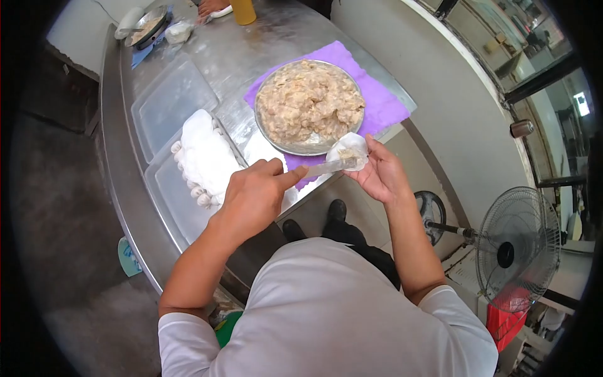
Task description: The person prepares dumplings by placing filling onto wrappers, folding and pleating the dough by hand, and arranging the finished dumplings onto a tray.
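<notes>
My left hand (254, 195) is closed round a flat spatula (326, 167), its forefinger stretched along the handle. The spatula's tip rests on a little filling in a thin white wrapper (347, 148). That wrapper lies on the fingers of my right hand (383, 173), at the near right rim of a round metal bowl (258, 119). A heap of pale minced filling (308, 100) fills much of the bowl, which stands on a purple cloth (386, 103). Left of my left hand, a white cloth (204, 154) covers part of several small dumplings (200, 193) in a clear plastic tray (164, 195).
Another clear tray (173, 103) lies farther back on the metal table (223, 47). At the far end are a dark-rimmed bowl (148, 30), a yellow container (243, 11) and part of another person's hand (210, 6). A fan (518, 248) stands at the right.
</notes>
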A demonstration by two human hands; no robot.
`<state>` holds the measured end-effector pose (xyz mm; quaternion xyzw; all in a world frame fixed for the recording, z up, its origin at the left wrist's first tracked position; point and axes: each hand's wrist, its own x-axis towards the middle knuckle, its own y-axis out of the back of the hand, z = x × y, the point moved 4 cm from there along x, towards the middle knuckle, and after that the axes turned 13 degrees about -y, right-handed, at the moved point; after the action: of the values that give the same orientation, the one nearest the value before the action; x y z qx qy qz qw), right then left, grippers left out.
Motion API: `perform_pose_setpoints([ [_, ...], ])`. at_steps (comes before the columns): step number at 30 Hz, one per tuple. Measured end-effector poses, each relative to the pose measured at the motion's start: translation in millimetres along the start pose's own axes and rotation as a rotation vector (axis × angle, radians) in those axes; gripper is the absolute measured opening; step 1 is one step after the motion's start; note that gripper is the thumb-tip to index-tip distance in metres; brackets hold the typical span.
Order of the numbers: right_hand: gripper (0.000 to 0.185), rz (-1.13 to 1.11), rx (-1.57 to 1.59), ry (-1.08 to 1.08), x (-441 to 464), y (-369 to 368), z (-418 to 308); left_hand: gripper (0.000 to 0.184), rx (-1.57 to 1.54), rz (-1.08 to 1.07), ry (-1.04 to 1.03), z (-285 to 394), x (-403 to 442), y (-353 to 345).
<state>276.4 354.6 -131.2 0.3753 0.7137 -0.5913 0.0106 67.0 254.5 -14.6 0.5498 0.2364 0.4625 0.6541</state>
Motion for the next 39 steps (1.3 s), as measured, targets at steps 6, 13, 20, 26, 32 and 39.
perform_pose_setpoints([
  [6,0.043,0.022,-0.129,0.034,-2,-8,9,0.05,0.008,-0.023,0.044,4,3,1],
  [13,0.039,0.116,-0.279,0.113,-1,6,3,0.05,-0.027,-0.173,0.336,-37,-1,-32],
  [20,0.036,-0.06,-0.085,-0.063,-13,-42,10,0.041,-0.843,0.366,0.579,-30,7,-75],
  [26,0.046,-0.059,-0.695,0.054,-4,-56,25,0.014,-1.703,0.611,0.816,-30,-2,-86],
  [32,0.057,-0.157,-1.411,0.524,-1,-68,22,0.029,-1.864,0.772,0.929,-16,-30,-65],
  [39,0.054,-0.397,-1.304,0.326,-18,-105,45,0.055,-1.967,1.069,0.542,37,-60,-64],
])
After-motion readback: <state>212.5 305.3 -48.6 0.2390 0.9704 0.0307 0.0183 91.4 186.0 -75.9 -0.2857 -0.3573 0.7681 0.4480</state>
